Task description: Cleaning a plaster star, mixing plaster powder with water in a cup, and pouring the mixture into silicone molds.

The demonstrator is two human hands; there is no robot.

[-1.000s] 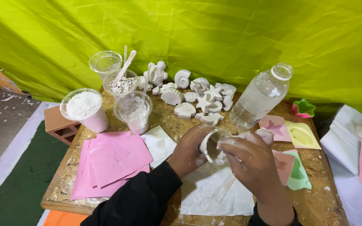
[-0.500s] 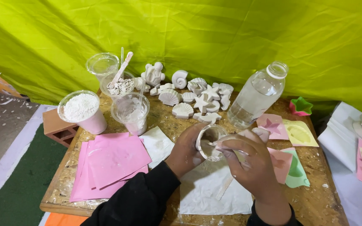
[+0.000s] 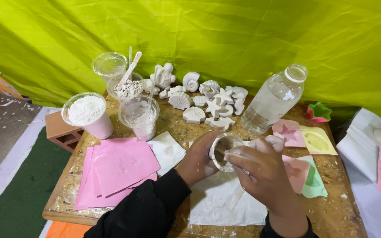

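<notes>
Cup (image 3: 222,151), small and clear, sits tilted over the bench (image 3: 340,211), above a white sheet (image 3: 219,205). The left hand (image 3: 199,161) wraps it from the side; the right hand (image 3: 263,174) curls over its mouth, fingers (image 3: 239,155) pinched on something I cannot make out. Pink sheets (image 3: 120,169) lie left, shell casts (image 3: 208,103) and a bottle (image 3: 272,103) behind.

Change over the last 1 s: the small clear cup (image 3: 222,151), gripped by the left hand (image 3: 200,158), has tipped from mouth-up toward the viewer, so its coated inside now faces the camera. The right hand (image 3: 265,172) has shifted from beside the rim to directly in front of it, its fingers (image 3: 243,155) now at the cup's mouth.
</notes>
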